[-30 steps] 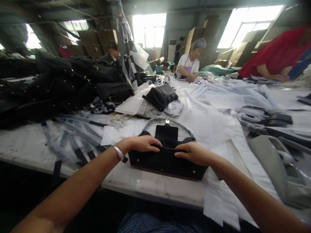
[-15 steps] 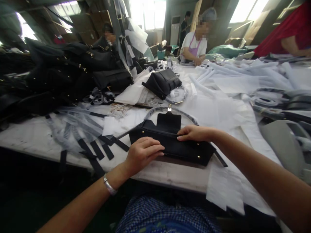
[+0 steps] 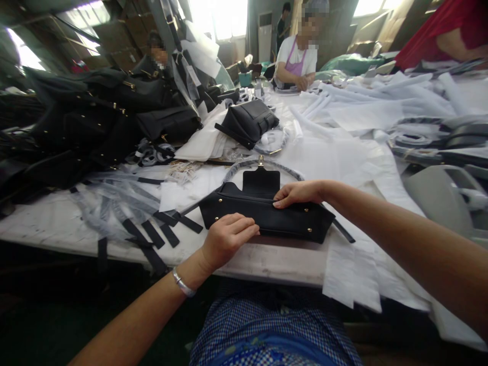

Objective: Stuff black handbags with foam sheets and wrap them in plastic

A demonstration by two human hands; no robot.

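Observation:
A black handbag [image 3: 290, 219] lies on the table in front of me, with gold studs near its corners. Beyond its far edge stretches a flap [image 3: 261, 181] tipped with a metal clasp [image 3: 261, 161], inside the loop of a wrapped handle [image 3: 244, 165]. My right hand [image 3: 295, 193] is closed on the bag's far edge beside the flap, thumb pressed against the black panel. At the near edge, left of centre, my left hand [image 3: 231, 238] has its fingers together over the bag; its thumb is hidden. A silver bracelet [image 3: 183, 282] circles my left wrist.
Left of the bag lie plastic-wrapped black straps [image 3: 152, 235] and a white sheet [image 3: 170, 196]. Black bags [image 3: 99, 117] are heaped at the back left. Another black bag [image 3: 251, 122] sits farther back. White wrapping sheets [image 3: 366, 101] cover the right side. A co-worker [image 3: 295, 61] stands across the table.
The view has tilted down slightly, so the scene sits a little higher. Both hands keep nearly the same places on the handbag, the left one slightly closer to its near edge.

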